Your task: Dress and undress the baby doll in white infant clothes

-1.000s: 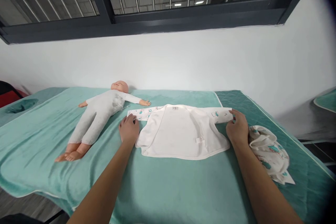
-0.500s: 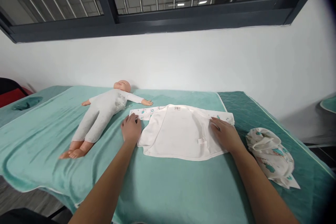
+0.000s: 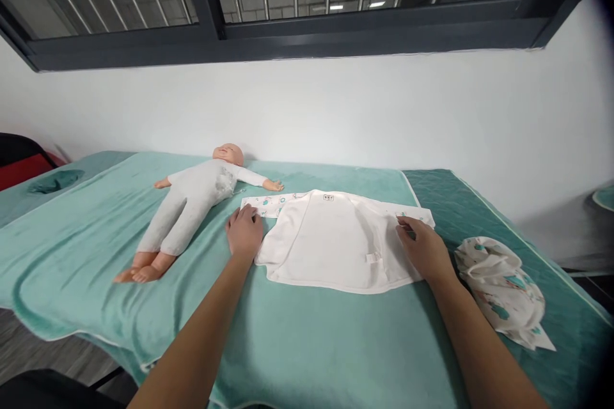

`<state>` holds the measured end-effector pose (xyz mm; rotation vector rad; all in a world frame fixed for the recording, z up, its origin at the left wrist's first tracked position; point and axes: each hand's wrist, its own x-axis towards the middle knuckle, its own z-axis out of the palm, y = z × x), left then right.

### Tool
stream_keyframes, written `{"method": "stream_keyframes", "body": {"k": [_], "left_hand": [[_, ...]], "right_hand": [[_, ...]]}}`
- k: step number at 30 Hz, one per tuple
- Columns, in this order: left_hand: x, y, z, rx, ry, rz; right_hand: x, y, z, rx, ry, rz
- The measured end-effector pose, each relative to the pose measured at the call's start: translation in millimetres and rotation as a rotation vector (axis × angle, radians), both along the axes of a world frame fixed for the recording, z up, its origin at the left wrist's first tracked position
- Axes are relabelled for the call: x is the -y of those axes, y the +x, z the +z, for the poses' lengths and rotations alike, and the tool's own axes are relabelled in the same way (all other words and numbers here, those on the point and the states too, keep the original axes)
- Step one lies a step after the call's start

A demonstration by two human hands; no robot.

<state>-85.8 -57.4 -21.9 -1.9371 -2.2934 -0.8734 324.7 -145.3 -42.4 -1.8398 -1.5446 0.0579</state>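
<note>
A small white baby top (image 3: 326, 243) lies spread flat on the green blanket, with printed sleeves stretched out to both sides and a small label at its neckline. At the cuff of the left sleeve (image 3: 273, 206) rests my left hand (image 3: 244, 230), its fingers lying loosely on the cloth. Over the right side, beside the right sleeve (image 3: 412, 211), is my right hand (image 3: 425, 249), thumb and fingers apart and nothing visibly gripped. A baby doll (image 3: 196, 195) in a whitish body suit lies on its back to the left, arms spread.
A crumpled printed cloth (image 3: 503, 291) lies at the right on a darker green quilted cover (image 3: 570, 326). The pale green blanket (image 3: 336, 345) covers the bed. Behind stands a white wall (image 3: 326, 112) under a dark-framed window (image 3: 307, 41). Something red and black (image 3: 22, 163) is at far left.
My right hand has shifted slightly rightward and seems a little raised off the top. My left hand stays at the left cuff. The whole view has moved slightly.
</note>
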Motion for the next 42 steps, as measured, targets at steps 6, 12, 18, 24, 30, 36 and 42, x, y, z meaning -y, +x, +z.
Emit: {"method": "stream_keyframes", "body": {"k": [6,12,18,24,30,36,42], "left_hand": [[4,-3,0.4,0.123,0.172,-0.111],[77,6,6.7,0.023,0.233,-0.693],[159,5,-4.1,-0.238,0.044,-0.865],[181,0,-15.7,-0.226,0.095,-0.8],[180,3,-17.0,-0.214,0.113,-0.776],[180,2,-17.3,-0.211,0.115,-0.77],[180,4,-18.0,-0.161,0.127,-0.755]], "right_hand": [[6,-3,9.3,-0.11,-0.143,-0.141],[15,-3,9.0,-0.238,-0.169,-0.191],[28,-10,9.8,-0.164,-0.202,-0.171],[44,-15,10.5,-0.555,0.099,-0.073],[54,-16,3.9,-0.444,0.336,-0.147],[56,-25,5.1,-0.032,0.397,-0.067],[49,-46,14.1,0.186,0.276,0.177]]}}
